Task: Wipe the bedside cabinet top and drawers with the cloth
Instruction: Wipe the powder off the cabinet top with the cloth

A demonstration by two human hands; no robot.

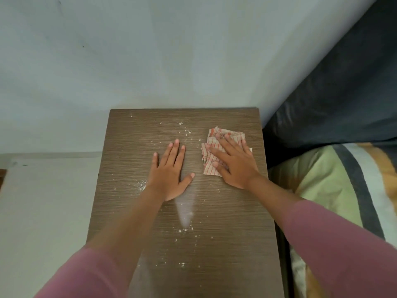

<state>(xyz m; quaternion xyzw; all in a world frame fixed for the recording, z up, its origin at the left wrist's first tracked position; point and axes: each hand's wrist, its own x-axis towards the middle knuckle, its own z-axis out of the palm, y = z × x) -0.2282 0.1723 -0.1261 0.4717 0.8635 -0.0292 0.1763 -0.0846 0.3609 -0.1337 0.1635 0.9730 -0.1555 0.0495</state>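
The bedside cabinet top (225, 211), a brown wood-grain tabletop, fills the middle and lower part of the frame, its far edge against a pale blue-grey wall (150, 50) across the upper frame. Both arms reach in from the bottom corners in pink sleeves (343, 250) pushed up the forearms. The left hand (170, 171) lies flat, palm down, at the centre of the frame; its fingers are straight and slightly spread, pointing toward the wall, thumb out to the right, and its grip is fully open with nothing in it. The right hand (233, 161) sits just right of centre, also palm down, fingers spread and angled toward the upper left, pressing flat on the cloth (211, 166). This grip is likewise open: the hand holds the cloth down by pressure and not by closed fingers. The cloth is a crumpled beige rag with thin orange stripes, lying on the right half of the tabletop, near its right edge and showing beyond the fingertips and to the left of the palm. White crumbs (187, 131) and a pale dusty smear (185, 211) run between the hands and down the middle of the surface. A bed (322, 190) with striped green, white and orange bedding lies at the right of the frame, a dark pillow (343, 100) above it.
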